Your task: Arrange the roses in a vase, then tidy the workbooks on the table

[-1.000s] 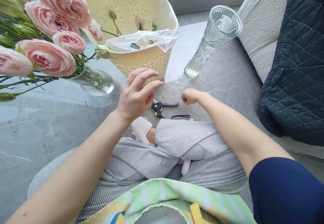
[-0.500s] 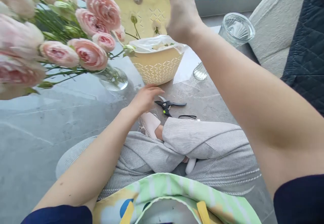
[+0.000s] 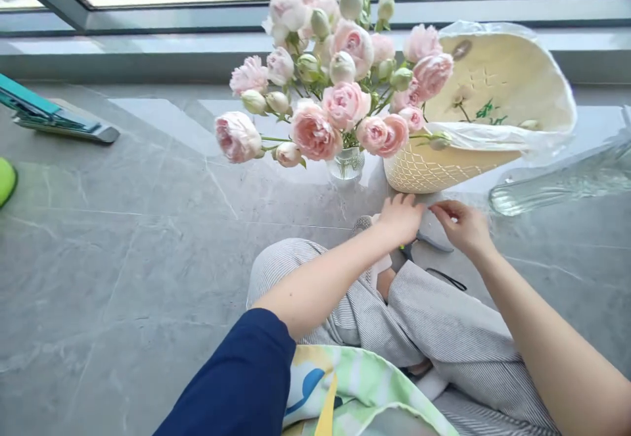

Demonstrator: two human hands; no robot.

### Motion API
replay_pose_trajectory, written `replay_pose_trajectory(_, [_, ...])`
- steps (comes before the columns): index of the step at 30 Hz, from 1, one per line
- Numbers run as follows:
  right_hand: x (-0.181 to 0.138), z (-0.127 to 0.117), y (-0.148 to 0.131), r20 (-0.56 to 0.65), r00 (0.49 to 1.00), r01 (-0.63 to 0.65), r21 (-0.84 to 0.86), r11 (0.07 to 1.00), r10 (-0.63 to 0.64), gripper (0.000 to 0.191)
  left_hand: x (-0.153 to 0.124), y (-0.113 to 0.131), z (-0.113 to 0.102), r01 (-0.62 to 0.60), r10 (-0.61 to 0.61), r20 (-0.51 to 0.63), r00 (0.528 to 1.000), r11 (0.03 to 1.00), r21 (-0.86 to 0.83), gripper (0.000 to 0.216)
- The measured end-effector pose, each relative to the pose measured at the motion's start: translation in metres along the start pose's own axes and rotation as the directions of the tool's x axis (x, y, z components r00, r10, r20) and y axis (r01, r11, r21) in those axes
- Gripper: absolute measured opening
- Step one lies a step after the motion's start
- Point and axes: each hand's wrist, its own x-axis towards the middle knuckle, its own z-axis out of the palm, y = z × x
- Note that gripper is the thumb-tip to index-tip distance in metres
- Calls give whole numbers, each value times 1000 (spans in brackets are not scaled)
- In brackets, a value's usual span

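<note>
My left hand rests knuckles-up on the black pruning shears on the grey floor, its fingers curled down over their head. One dark handle sticks out between my hands. Just to the right, my right hand has its fingers bent in a pinch that points toward the left hand; what it pinches is hidden. Both hands sit in front of the cream basket, above my crossed legs in striped trousers. The shears' black wrist strap lies by my knee.
Pink roses stand in a small glass vase left of the basket, which is lined with a plastic bag. An empty glass vase is at the right. A teal object lies far left below the window.
The view has swung left and up. My right hand has come down from in front of the basket to the floor beside the left hand, which now covers the shears.
</note>
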Motion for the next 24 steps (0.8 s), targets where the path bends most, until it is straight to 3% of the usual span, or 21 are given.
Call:
replay_pose_trajectory(5, [9, 15, 3, 97, 992, -90, 37, 995, 86, 28, 0, 6, 6, 36, -37, 62, 997, 999, 19, 38])
replay_pose_trajectory(10, [11, 15, 2, 29, 990, -139, -45, 989, 140, 25, 15, -8, -4, 49, -31, 243, 969, 996, -68, 28])
replay_pose_trajectory(13, [15, 16, 4, -36, 998, -62, -113, 992, 59, 26, 20, -13, -3, 73, -42, 202, 978, 986, -150, 37])
replay_pose_trajectory(16, [16, 21, 9, -20, 999, 44, -114, 993, -47, 35, 18, -16, 2, 17, -3, 136, 991, 995, -100, 41])
replay_pose_trajectory(20, [15, 29, 18, -22, 990, 131, -177, 976, -137, 38, 11, -19, 7, 9, -21, 218, 976, 998, 57, 40])
replay_pose_trajectory(24, [13, 33, 21, -1, 980, 192, -287, 939, -201, 35, 4, -20, 4, -7, -10, 249, 968, 998, 68, 47])
